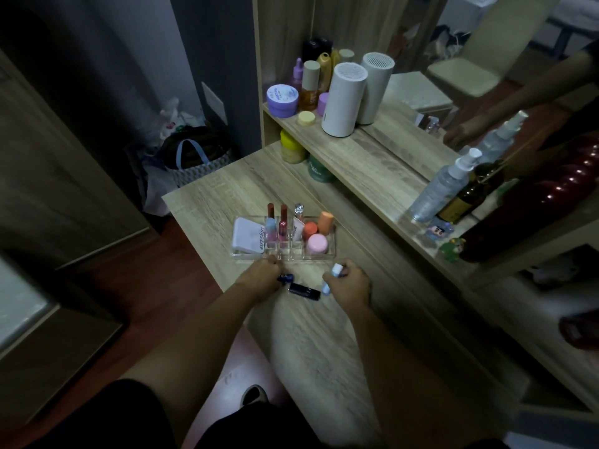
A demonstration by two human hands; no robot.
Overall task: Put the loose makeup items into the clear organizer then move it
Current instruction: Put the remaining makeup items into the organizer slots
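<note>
Clear organizer (319,254): it stands on the wooden table (311,335), just beyond your hands, with its long side running left to right.
Organizer contents, left: a white compact (248,236) marked "4U2skin" leans in the leftmost section.
Organizer contents, middle: two red-capped lip tubes (283,222) stand upright in the small cells; a clear-capped tube (298,218) stands just to their right.
Organizer contents, right: two orange-capped items (325,222) and a pink round-capped jar (317,244) fill the right section.
Your left hand (261,278): it is curled closed on the table, its knuckles at the organizer's near edge. A small dark blue item (287,277) shows at its fingertips; you cannot tell from this view whether the hand grips it.
Your right hand (348,283): it is closed around a pale blue and white tube (332,278), whose ends protrude above and below the fist.
Loose item: a black tube (304,291) lies flat on the table between your two hands, near the organizer's front.
Upper shelf (382,157): on the far right, it carries a lilac jar (282,100), several bottles and a white cylinder (343,98) at the far end.
Shelf, near end: a clear spray bottle (444,186) and a dark bottle (466,196) stand by the mirror (486,59).
</note>
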